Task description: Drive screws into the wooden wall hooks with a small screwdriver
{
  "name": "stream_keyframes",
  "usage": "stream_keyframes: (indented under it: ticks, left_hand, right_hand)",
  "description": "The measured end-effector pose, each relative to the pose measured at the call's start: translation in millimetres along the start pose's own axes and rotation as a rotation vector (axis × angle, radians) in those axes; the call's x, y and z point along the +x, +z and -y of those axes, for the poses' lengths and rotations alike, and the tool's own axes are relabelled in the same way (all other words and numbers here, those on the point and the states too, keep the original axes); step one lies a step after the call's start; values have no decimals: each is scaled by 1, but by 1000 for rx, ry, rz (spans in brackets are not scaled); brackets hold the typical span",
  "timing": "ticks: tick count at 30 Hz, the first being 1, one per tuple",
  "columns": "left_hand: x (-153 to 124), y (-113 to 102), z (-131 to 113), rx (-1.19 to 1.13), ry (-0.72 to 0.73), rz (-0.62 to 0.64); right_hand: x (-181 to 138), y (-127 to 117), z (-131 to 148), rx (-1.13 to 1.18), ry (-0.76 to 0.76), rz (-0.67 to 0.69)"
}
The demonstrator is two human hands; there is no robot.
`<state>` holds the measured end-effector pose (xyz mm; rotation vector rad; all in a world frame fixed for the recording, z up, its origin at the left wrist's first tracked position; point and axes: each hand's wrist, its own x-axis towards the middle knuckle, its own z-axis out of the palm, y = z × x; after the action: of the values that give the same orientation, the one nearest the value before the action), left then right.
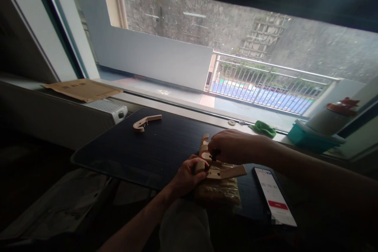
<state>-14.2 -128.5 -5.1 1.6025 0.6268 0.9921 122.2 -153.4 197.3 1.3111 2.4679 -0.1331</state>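
Observation:
My left hand (186, 175) is closed round one end of a pale wooden piece (227, 172) that lies over a clear bag of wooden parts (219, 193). My right hand (233, 146) is pinched on a small dark tool (214, 154) whose tip points down at the wooden piece. Another curved wooden part (204, 146) lies just behind the hands. A separate wooden hook-shaped piece (145, 122) rests alone at the far left of the dark table (141, 153).
A phone (274, 197) with a lit screen lies at the right of the table. On the window sill are a green cloth (264, 128), a teal box (311, 138) and a flat cardboard piece (84, 88). A white heater (110, 110) stands behind the table.

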Motion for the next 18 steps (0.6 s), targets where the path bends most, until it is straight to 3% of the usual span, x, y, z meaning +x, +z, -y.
stream_keyframes:
  ticks: [3, 8, 18]
  left_hand:
    - [0, 0, 2, 0, 4, -6]
    - [0, -1, 2, 9, 8, -2]
    - [2, -2, -5, -31, -74, 19]
  right_hand:
    - [3, 5, -3, 40, 27, 8]
    - [1, 13, -3, 35, 201, 17]
    - [8, -8, 10, -5, -44, 89]
